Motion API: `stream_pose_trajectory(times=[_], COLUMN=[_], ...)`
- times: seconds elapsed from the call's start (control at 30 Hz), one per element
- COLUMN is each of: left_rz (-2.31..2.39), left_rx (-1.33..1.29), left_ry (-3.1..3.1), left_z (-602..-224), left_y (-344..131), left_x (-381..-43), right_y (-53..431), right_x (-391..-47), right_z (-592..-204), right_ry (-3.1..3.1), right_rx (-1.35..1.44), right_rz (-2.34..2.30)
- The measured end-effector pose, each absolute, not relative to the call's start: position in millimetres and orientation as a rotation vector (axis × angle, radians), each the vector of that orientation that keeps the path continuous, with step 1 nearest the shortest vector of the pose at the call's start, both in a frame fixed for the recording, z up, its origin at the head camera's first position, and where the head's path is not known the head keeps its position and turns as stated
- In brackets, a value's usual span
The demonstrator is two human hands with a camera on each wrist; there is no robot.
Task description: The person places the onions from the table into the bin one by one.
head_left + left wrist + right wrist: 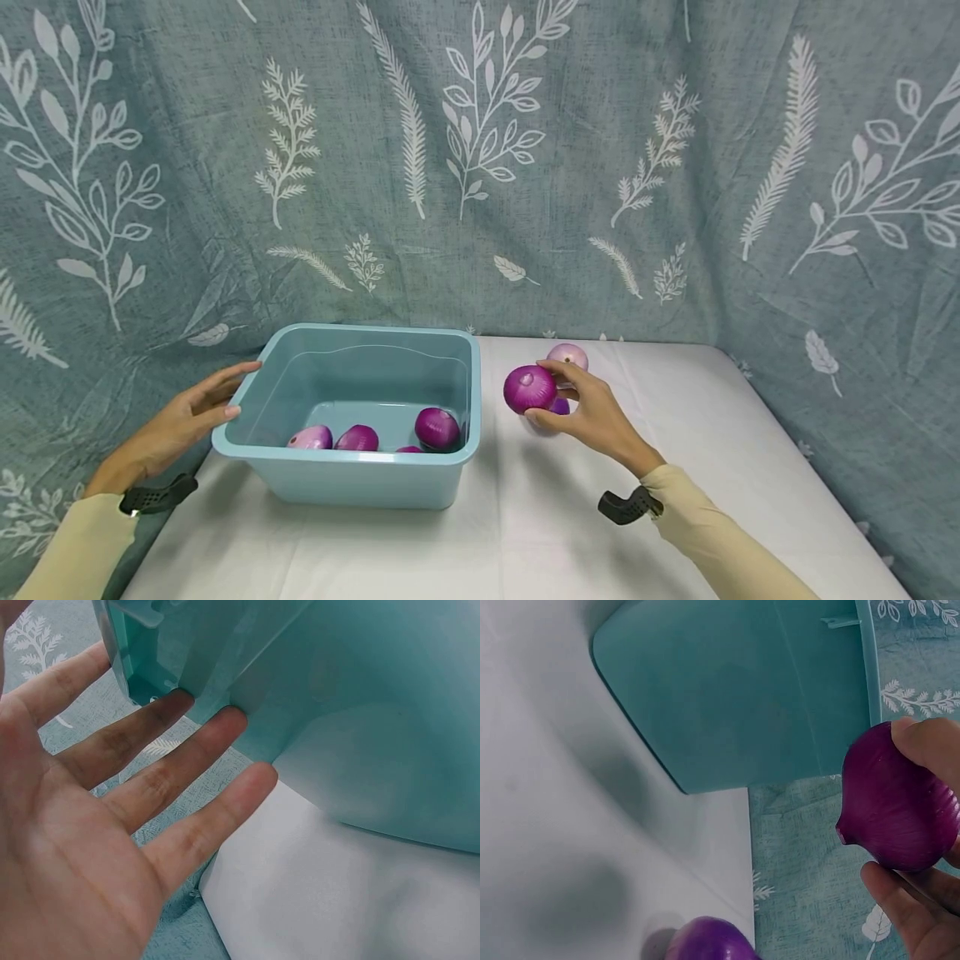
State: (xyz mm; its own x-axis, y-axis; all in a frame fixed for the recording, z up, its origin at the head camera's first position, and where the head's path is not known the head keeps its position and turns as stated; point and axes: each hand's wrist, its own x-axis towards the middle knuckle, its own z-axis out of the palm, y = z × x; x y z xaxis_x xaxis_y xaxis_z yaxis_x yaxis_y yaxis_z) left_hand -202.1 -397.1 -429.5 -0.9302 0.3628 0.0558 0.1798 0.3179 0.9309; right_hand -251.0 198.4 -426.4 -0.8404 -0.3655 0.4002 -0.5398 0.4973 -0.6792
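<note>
A deep purple onion [529, 389] is gripped between the thumb and fingers of my right hand [592, 414], raised over the table to the right of the tub. In the right wrist view that onion [900, 799] shows its pointed tip. My left hand [168, 429] touches the left rim of the blue plastic tub [352, 479], its fingers [210, 761] stretched out along the tub's outer wall. Inside the tub lie several onions, among them a purple onion [437, 428] near the right wall and a paler onion [311, 437] at the left.
Behind my right hand, a pale pink onion [567, 356] sits on the white-covered table [600, 533]. A purple onion [559, 407] lies partly hidden by the held one. A leaf-patterned blue-green cloth [465, 250] hangs behind and along the sides.
</note>
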Motion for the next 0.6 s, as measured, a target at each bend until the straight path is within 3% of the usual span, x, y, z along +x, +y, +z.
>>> stream_pose_trajectory(times=[0.6], left_rz=[1.691], left_rx=[0.488], left_ry=[2.389], left_z=[-428.4], left_y=[-396.6], left_x=[-201.3], right_y=[170.3], right_x=[-256.5], right_z=[-405.4], right_ry=[-2.466], right_rx=[0.830], right_rz=[1.363])
